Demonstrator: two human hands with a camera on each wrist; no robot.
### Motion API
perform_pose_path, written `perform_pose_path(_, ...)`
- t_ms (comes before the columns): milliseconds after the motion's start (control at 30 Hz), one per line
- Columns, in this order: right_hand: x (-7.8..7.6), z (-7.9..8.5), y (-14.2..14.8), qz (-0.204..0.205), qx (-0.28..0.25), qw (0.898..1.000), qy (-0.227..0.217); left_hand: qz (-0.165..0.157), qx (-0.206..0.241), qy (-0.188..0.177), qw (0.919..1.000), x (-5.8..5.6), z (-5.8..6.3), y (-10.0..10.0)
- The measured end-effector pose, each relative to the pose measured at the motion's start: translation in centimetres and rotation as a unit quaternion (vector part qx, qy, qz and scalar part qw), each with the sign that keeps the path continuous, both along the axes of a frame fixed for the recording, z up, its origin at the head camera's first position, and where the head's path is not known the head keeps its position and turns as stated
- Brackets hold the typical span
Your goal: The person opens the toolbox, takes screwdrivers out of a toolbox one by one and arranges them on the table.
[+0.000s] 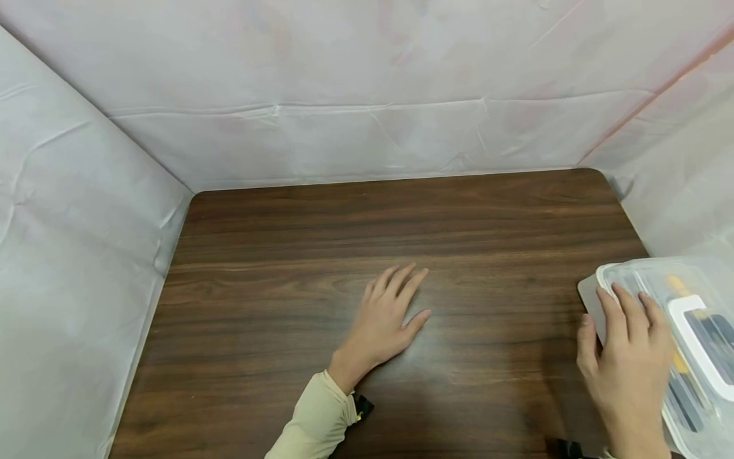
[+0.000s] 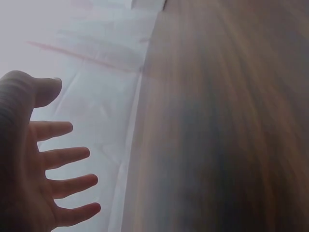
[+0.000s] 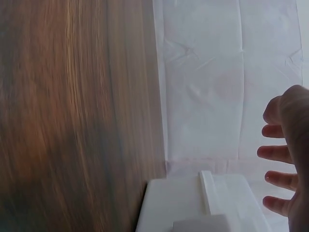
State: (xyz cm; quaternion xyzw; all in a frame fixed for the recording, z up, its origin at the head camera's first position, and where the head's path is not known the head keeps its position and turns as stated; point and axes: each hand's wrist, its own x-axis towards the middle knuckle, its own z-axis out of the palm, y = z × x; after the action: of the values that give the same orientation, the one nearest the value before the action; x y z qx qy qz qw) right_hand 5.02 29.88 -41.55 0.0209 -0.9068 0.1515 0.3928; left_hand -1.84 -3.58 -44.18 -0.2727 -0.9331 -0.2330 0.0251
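A clear plastic storage box [image 1: 654, 269] with a translucent lid and a white handle frame [image 1: 678, 306] stands at the right edge of the table, partly cut off by the view. Dark and yellow items show through its lid, too blurred to name. My right hand [image 1: 633, 357] is over the box's left side, fingers slightly bent; in the right wrist view the fingers [image 3: 275, 153] appear apart from the box [image 3: 176, 198]. Over the middle of the table my left hand [image 1: 381, 322] is spread with straight fingers and holds nothing.
The dark wood-grain table [image 1: 287, 255] has rounded far corners. White sheeting [image 1: 373, 140] hangs close behind it and along the left and right sides. A reddish strip [image 1: 648, 102] runs down the right rear corner of the sheeting.
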Motion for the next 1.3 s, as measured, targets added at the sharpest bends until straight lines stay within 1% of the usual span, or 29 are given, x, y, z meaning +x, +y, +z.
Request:
perform_pose_path(100,0.2,0.1,0.2,-0.006,0.003,1.0,0.005,-0.016,-0.008,0.006,0.9998,-0.4,0.3,1.3)
perform_pose_path(200,0.6,0.1,0.5,-0.019,0.001,1.0,-0.003,-0.031,-0.009,0.017,0.9993,-0.7,0.7,2.6)
perform_pose_path(333,1.4,0.3,1.0,-0.042,0.004,0.998,-0.036,-0.041,-0.021,0.03,0.9985,-1.2,1.2,4.3)
perform_pose_path(433,1.8,0.5,1.3,-0.05,-0.001,0.998,-0.043,-0.049,-0.034,0.033,0.9977,-1.5,1.5,5.6)
perform_pose_path(567,2.1,0.5,1.8,-0.058,-0.015,0.998,-0.029,-0.067,-0.052,0.032,0.9959,-1.9,1.9,7.5)
perform_pose_path(700,2.6,0.3,2.3,-0.074,-0.009,0.997,-0.025,-0.084,-0.069,0.034,0.9935,-2.2,2.4,9.3)
perform_pose_path(900,3.1,-0.1,2.9,-0.081,-0.008,0.997,0.003,-0.103,-0.094,0.045,0.9893,-2.5,3.3,11.8)
perform_pose_path(1033,3.4,-0.1,3.3,-0.085,-0.006,0.996,-0.007,-0.111,-0.108,0.063,0.9859,-2.7,3.9,13.4)
perform_pose_path(1133,3.7,0.0,3.5,-0.09,-0.005,0.996,-0.022,-0.118,-0.112,0.073,0.984,-2.8,4.3,14.6)
perform_pose_path(1300,4.2,0.4,3.9,-0.094,-0.007,0.995,-0.038,-0.132,-0.12,0.086,0.9801,-2.9,4.6,16.7)
